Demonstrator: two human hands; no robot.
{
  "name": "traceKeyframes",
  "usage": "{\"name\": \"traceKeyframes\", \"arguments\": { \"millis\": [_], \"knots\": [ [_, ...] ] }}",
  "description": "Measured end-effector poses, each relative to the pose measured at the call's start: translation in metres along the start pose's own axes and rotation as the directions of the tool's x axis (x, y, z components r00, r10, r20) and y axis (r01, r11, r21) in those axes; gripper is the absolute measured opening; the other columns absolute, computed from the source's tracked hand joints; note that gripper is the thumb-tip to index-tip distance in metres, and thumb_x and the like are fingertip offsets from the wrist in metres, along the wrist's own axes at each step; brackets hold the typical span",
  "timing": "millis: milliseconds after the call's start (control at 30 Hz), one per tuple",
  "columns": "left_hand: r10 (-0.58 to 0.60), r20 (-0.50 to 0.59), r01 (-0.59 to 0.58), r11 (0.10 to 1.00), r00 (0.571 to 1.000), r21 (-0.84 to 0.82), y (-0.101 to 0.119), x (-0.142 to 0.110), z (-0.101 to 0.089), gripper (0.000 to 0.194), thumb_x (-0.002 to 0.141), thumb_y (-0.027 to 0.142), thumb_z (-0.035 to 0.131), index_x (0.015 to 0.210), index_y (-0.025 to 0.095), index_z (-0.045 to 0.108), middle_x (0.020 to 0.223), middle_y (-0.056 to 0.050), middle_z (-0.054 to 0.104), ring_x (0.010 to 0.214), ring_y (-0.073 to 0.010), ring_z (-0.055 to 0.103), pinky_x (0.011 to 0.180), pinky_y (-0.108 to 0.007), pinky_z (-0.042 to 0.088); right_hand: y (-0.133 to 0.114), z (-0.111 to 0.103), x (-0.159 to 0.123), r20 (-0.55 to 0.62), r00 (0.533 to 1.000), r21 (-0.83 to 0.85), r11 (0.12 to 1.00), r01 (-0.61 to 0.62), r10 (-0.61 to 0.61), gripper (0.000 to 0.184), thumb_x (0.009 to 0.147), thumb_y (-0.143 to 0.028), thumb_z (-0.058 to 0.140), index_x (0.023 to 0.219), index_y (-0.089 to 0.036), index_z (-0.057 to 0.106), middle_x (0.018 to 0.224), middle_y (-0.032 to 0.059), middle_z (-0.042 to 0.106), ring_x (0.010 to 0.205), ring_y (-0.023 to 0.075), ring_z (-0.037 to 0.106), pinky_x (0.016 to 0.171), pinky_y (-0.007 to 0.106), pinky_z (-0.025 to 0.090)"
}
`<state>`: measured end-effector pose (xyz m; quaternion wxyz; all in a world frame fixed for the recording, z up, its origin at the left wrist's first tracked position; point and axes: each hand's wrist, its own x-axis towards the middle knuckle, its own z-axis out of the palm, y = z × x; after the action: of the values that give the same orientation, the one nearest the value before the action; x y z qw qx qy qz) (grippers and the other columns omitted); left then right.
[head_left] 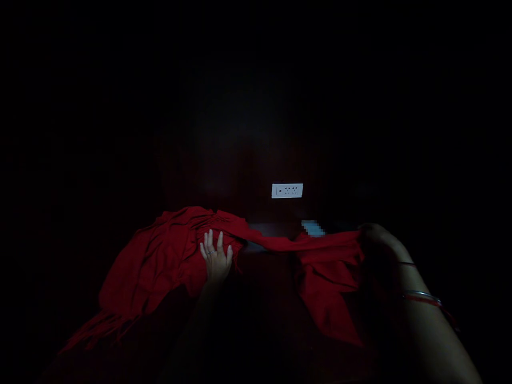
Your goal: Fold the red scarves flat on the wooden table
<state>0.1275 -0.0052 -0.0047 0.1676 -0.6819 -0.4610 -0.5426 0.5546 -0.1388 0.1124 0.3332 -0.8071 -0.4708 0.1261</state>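
A red fringed scarf (156, 266) lies across a dark surface, bunched and wrinkled on the left, with its fringe trailing toward the lower left. My left hand (217, 258), with a ring on one finger, rests on the bunched part, fingers spread. From there a narrow twisted stretch of the cloth runs right to my right hand (380, 237). That hand is closed on the scarf's right part, its fingers mostly lost in shadow. Below it, loose folds hang or lie toward the lower right; the dark hides which.
A white socket panel (287, 191) shows beyond the scarf. Just behind the cloth sits a small pale blue item (313, 228), blurred into blocks. Bracelets (422, 296) circle my right wrist and forearm. Deep darkness covers everything else.
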Motion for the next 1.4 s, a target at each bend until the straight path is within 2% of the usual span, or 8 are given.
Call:
{"name": "traceKeyframes", "arguments": {
  "millis": [167, 300, 500, 767, 900, 1033, 1267, 1400],
  "knots": [
    [0.001, 0.058, 0.0, 1.0, 0.998, -0.012, 0.001, 0.0, 0.001, 0.049, 0.079, 0.03, 0.039, 0.124, 0.01, 0.034, 0.136, -0.017, 0.018, 0.125, -0.0297, 0.012, 0.098, -0.052, 0.016, -0.044, 0.038, -0.005, -0.133, 0.974, -0.018, 0.983, 0.18, -0.181, 0.04, 0.068, -0.007, 0.037, 0.105, -0.014, 0.052, 0.108, 0.0115, 0.054, 0.095, 0.0169, 0.053, 0.079, 0.028, 0.041],
    [-0.022, 0.102, 0.025, 0.999, 0.995, -0.023, -0.002, 0.0, 0.0, 0.049, 0.079, 0.029, 0.039, 0.126, 0.014, 0.031, 0.137, -0.014, 0.018, 0.126, -0.0282, 0.012, 0.099, -0.05, 0.017, -0.122, 0.126, -0.02, 0.193, 0.797, -0.168, 0.781, 0.602, -0.572, 0.04, 0.075, -0.022, 0.043, 0.114, -0.012, 0.046, 0.117, 0.0123, 0.047, 0.106, 0.0172, 0.045, 0.091, 0.03, 0.033],
    [-0.059, 0.094, 0.058, 0.998, 0.994, 0.018, -0.014, -0.003, 0.001, 0.049, 0.081, 0.03, 0.036, 0.128, 0.02, 0.025, 0.137, -0.012, 0.019, 0.125, -0.0276, 0.013, 0.096, -0.052, 0.021, -0.176, 0.217, -0.038, 0.488, 0.731, -0.176, 0.767, 0.617, -0.477, 0.034, 0.069, -0.02, 0.053, 0.102, -0.014, 0.056, 0.1, 0.0114, 0.059, 0.092, 0.022, 0.053, 0.078, 0.032, 0.04],
    [-0.186, 0.124, 0.176, 0.98, 0.975, 0.092, -0.014, -0.006, 0.011, 0.052, 0.08, 0.036, 0.037, 0.127, 0.014, 0.031, 0.136, -0.018, 0.017, 0.124, -0.0334, 0.012, 0.094, -0.057, 0.018, -0.171, 0.143, -0.017, 0.209, 0.742, 0.017, 0.761, 0.648, -0.637, 0.028, 0.079, -0.021, 0.038, 0.1, -0.012, 0.054, 0.093, 0.0074, 0.06, 0.084, 0.0144, 0.055, 0.074, 0.025, 0.041],
    [-0.126, 0.157, 0.117, 0.991, 0.979, 0.064, -0.012, -0.005, 0.006, 0.052, 0.081, 0.035, 0.037, 0.127, 0.012, 0.031, 0.137, -0.017, 0.016, 0.125, -0.0323, 0.012, 0.096, -0.053, 0.019, -0.158, 0.181, -0.053, 0.364, 0.688, -0.175, 0.68, 0.712, -0.628, 0.052, 0.068, -0.033, 0.056, 0.115, -0.014, 0.044, 0.116, 0.0143, 0.048, 0.105, 0.0237, 0.044, 0.086, 0.037, 0.034],
    [-0.103, 0.17, 0.092, 0.993, 0.98, 0.073, -0.016, -0.006, 0.003, 0.054, 0.08, 0.035, 0.038, 0.128, 0.012, 0.029, 0.137, -0.017, 0.016, 0.125, -0.0316, 0.011, 0.096, -0.052, 0.021, -0.151, 0.2, -0.07, 0.434, 0.709, -0.218, 0.698, 0.681, -0.556, 0.02, 0.075, -0.018, 0.045, 0.09, -0.014, 0.059, 0.09, 0.0097, 0.062, 0.087, 0.0195, 0.055, 0.082, 0.034, 0.037],
    [-0.106, 0.18, 0.093, 0.992, 0.978, 0.08, -0.01, -0.003, 0.005, 0.05, 0.081, 0.033, 0.036, 0.128, 0.015, 0.027, 0.138, -0.013, 0.012, 0.126, -0.0266, 0.008, 0.098, -0.046, 0.02, -0.1, 0.058, -0.033, 0.011, 0.852, 0.261, 0.824, 0.502, -0.523, 0.037, 0.076, -0.039, 0.043, 0.097, -0.012, 0.056, 0.089, 0.008, 0.062, 0.074, 0.017, 0.057, 0.064, 0.027, 0.044],
    [-0.025, 0.167, 0.02, 0.999, 0.986, 0.031, 0.0, -0.002, 0.006, 0.05, 0.081, 0.031, 0.037, 0.127, 0.012, 0.029, 0.137, -0.016, 0.014, 0.126, -0.0274, 0.009, 0.099, -0.046, 0.019, -0.058, 0.016, -0.029, -0.304, 0.928, -0.131, 0.975, 0.181, -0.214, 0.043, 0.079, -0.038, 0.039, 0.105, -0.008, 0.052, 0.098, 0.016, 0.057, 0.088, 0.0224, 0.053, 0.073, 0.032, 0.041]
  ]
}}
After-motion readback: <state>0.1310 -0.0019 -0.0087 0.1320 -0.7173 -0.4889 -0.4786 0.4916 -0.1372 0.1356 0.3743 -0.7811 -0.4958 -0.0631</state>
